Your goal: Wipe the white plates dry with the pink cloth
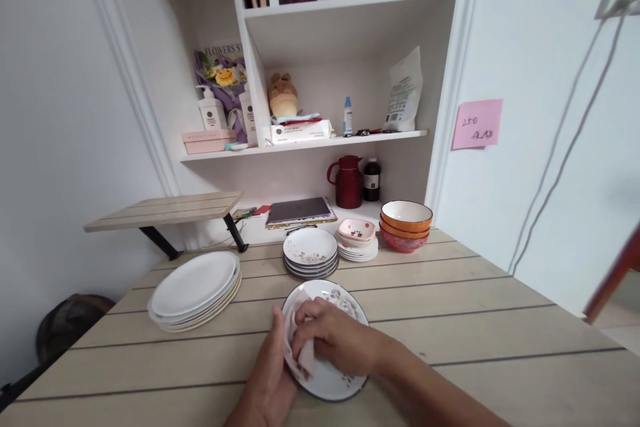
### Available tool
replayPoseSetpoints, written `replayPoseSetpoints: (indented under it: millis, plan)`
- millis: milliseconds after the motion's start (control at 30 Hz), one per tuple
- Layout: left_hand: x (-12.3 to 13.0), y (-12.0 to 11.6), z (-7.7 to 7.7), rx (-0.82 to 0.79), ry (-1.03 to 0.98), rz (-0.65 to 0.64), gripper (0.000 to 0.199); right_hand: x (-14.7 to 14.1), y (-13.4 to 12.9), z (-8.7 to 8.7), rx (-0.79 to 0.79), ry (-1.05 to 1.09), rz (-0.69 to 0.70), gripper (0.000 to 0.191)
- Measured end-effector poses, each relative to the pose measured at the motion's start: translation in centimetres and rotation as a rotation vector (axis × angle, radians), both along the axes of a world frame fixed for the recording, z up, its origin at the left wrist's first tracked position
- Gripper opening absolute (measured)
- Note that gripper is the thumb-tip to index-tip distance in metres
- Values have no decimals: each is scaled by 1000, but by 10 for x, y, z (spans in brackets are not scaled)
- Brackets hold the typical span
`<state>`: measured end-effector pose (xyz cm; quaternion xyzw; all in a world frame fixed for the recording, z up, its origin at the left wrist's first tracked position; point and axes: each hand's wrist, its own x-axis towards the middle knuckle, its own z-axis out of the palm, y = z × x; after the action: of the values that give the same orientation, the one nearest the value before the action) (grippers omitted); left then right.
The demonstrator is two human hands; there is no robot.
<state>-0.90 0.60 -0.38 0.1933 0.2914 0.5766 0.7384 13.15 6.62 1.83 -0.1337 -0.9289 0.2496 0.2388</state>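
A white plate (345,373) with a dark rim and a grey flower print is tilted slightly above the table near its front edge. My left hand (273,367) grips the plate at its left side, thumb up along the rim and the other fingers hidden beneath. In my right hand (333,333) is a pale pink cloth (301,357), bunched under curled fingers and pressed on the left part of the plate's face. Just beyond stands a stack of flowered plates (311,248) with dark rims.
Large white oval plates (195,287) are stacked at the left. Behind on the right are small dishes (357,230) on saucers and a stack of orange bowls (406,217). A red jug (349,181), a dark bottle (371,180) and a laptop (299,211) lie farther back, under shelves.
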Motion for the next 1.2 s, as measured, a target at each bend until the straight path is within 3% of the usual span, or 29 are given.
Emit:
replayPoseSetpoints:
  millis: [133, 200, 267, 400, 533, 667, 800, 933, 1200]
  plan:
    - [-1, -1, 0, -47, 62, 23, 59, 18, -4, 16, -60, -147, 230, 39]
    - [0, -1, 1, -74, 77, 33, 61, 30, -2, 23, -87, -261, 262, 42]
    - [-1, -1, 3, -79, 93, 49, 64, 44, 4, 28, -76, -365, 153, 44]
    - [-3, 1, 4, -90, 144, 114, 68, 63, 22, 29, -49, -516, -220, 46]
    - [-3, 1, 3, -73, 152, 105, 71, 51, 29, 18, 68, -373, -596, 37]
    - [-3, -1, 1, -48, 146, 95, 72, 23, 24, 1, 222, -234, -745, 23]
    - [-1, -1, -2, -22, 106, 62, 69, 10, 19, -9, 203, -83, -632, 23]
    - [3, 1, 0, 13, 6, -9, 64, 7, 13, -5, 161, 21, -425, 29]
    - [-3, 2, -8, 24, 55, -64, 69, 6, -5, 9, 89, -86, 44, 30]
